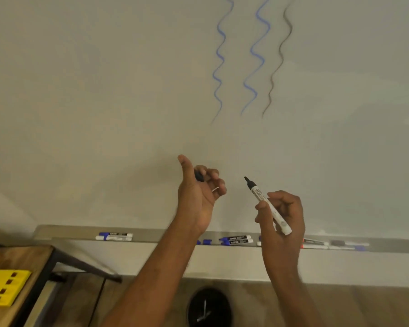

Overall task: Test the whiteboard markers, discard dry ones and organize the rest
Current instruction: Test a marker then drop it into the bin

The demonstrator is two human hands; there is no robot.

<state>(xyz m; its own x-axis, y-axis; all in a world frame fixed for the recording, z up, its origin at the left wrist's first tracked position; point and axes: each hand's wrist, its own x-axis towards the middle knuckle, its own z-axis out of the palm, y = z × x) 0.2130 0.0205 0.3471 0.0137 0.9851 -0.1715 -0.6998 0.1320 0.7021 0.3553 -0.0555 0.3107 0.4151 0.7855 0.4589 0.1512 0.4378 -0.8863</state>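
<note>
— Hands first: what are they doing?

— Both hands are raised before the whiteboard [104, 90], well apart. Right hand [281, 213] is wrapped round an uncapped black marker [267, 204], tip up and to the left, near the board but not touching it. Left hand [198, 190] has its thumb out and its fingers curled over a small dark piece, likely the cap [198, 176].

— How far along does it look?

— Three wavy test lines [253, 55] stand on the board, two blue and one dark, so I judge at least three markers tried. Whether the dark line came from the one in hand, I cannot tell.

— And what is left?

— Plenty. On the tray [163, 232] under the board lie loose clusters: a blue-capped pair [115, 236] at the left, another pair [236, 240] in the middle, more markers [328, 245] at the right, one with red. They look only roughly grouped. No bin for dry ones shows; sorting seems yet to come.

— Anything else?

— A wooden counter [14, 258] at lower left with a yellow block [5, 286], and a round black clock [208, 308] below.
</note>
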